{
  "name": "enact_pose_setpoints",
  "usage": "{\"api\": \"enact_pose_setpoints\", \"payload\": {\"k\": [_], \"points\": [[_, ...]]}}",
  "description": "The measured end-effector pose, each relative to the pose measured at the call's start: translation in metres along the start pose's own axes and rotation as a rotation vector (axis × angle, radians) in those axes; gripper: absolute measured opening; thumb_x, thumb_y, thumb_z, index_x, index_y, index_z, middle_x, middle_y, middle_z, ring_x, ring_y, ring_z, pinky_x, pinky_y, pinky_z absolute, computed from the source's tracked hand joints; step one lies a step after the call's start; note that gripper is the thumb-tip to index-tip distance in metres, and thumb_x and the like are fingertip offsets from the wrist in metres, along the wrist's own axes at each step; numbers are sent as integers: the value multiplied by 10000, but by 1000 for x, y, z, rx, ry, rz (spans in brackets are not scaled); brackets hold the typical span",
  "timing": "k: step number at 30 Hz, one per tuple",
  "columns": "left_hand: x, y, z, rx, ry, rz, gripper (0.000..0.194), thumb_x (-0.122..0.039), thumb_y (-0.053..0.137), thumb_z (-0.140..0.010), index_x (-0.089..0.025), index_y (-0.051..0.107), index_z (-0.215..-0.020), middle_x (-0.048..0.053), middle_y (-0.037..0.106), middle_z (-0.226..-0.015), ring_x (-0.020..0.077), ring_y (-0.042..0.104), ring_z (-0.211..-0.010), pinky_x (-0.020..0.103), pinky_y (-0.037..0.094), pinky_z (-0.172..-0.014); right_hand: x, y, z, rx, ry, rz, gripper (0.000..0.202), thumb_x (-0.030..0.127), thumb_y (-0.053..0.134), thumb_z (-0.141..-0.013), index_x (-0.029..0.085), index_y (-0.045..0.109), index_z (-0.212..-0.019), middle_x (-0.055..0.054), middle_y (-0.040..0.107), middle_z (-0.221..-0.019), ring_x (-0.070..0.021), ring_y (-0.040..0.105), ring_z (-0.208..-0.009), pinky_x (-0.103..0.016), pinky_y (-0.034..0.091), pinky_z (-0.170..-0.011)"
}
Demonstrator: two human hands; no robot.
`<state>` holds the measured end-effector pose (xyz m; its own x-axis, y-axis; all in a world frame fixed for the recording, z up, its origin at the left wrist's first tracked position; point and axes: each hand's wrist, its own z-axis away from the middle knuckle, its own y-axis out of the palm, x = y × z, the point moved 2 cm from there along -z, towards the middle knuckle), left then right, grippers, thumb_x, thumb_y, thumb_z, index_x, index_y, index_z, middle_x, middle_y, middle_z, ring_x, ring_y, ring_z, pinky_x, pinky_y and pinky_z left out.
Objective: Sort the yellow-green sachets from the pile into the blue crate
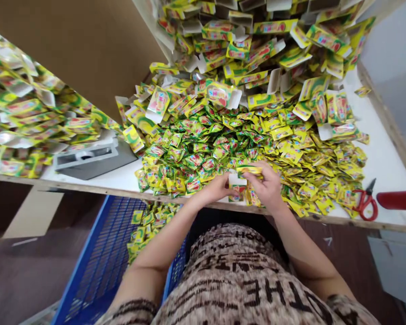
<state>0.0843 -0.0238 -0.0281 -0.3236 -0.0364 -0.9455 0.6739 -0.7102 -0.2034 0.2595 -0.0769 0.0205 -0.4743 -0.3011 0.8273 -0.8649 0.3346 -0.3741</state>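
My left hand [219, 188] is closed on a small open box [237, 190] at the table's front edge, its white flap pointing up. Pinched in my right hand [268, 184] are small yellow-green packets [249, 170], held just above the box opening. Both hands are close together. Beyond them spreads a heap of small wrapped packets [203, 146], greener in the middle and more yellow to the right. Behind the heap, many open yellow boxes [219, 92] are piled up.
Red scissors [366, 205] lie at the right front edge beside a red object [397, 200]. A blue crate [98, 253] holding packets stands below the table. A brown cardboard panel [77, 49] and grey metal piece [98, 160] are at the left.
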Motion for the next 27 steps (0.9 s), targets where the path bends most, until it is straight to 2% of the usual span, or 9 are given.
{"api": "enact_pose_setpoints", "payload": {"k": [4, 7, 10, 13, 16, 19, 21, 24, 27], "points": [[25, 27, 0, -150, -4, 151, 453, -262, 807, -652, -145, 590, -1032, 19, 675, -847, 180, 643, -803, 307, 522, -769, -11, 14, 8, 224, -126, 219, 179, 292, 557, -924, 217, 668, -1042, -68, 667, -922, -219, 591, -899, -375, 487, -834], [26, 32, 1, -161, 17, 254, 399, -273, 791, -680, -157, 577, -996, 18, 656, -843, 173, 638, -812, 310, 516, -790, -13, 13, 12, 342, -117, 396, 191, 250, 535, -923, 188, 665, -1048, -91, 646, -925, -238, 565, -915, -380, 473, -837], [23, 38, 3, -170, 19, 289, 330, -304, 783, -691, -173, 566, -904, -7, 620, -770, 167, 624, -778, 308, 514, -774, -5, 9, 8, 548, -73, 582, 145, 169, 539, -886, 177, 676, -933, -109, 623, -912, -262, 546, -938, -382, 449, -832], [21, 43, 6, -220, 16, 306, 308, -324, 782, -692, -185, 554, -846, -29, 578, -701, 159, 607, -729, 296, 509, -733, 2, 3, 2, 674, -26, 600, 137, 133, 546, -868, 175, 665, -922, -121, 613, -957, -263, 541, -956, -369, 429, -831], [21, 46, 11, -245, 11, 345, 315, -335, 792, -681, -187, 560, -835, -34, 565, -678, 158, 608, -710, 284, 505, -700, 4, -4, -3, 651, 7, 486, 185, 161, 565, -884, 183, 641, -1051, -94, 630, -973, -236, 558, -916, -351, 430, -812], [21, 49, 14, -232, 26, 423, 332, -354, 803, -668, -187, 574, -841, -8, 629, -761, 172, 639, -780, 291, 515, -742, 1, -7, -2, 622, -41, 444, 130, 190, 577, -892, 196, 688, -958, -79, 638, -916, -232, 549, -901, -362, 437, -808], [21, 51, 14, -223, 51, 485, 338, -374, 800, -673, -191, 592, -867, 18, 675, -855, 183, 656, -855, 308, 517, -808, -3, -6, 1, 644, -117, 440, 143, 224, 592, -892, 208, 730, -860, -103, 637, -1001, -257, 518, -995, -402, 436, -864], [22, 54, 14, -225, 79, 533, 354, -400, 800, -671, -202, 630, -910, 34, 703, -917, 194, 663, -916, 328, 506, -873, -10, -5, 10, 657, -141, 390, 137, 305, 642, -873, 250, 767, -885, -107, 610, -1180, -288, 461, -1143, -483, 405, -975], [22, 53, 16, -242, 82, 511, 339, -422, 777, -695, -208, 670, -936, 33, 711, -926, 197, 658, -925, 321, 500, -869, -21, -11, 21, 463, -4, 219, 166, 335, 632, -881, 274, 754, -974, -87, 630, -1182, -265, 502, -1153, -486, 414, -1000]]}}
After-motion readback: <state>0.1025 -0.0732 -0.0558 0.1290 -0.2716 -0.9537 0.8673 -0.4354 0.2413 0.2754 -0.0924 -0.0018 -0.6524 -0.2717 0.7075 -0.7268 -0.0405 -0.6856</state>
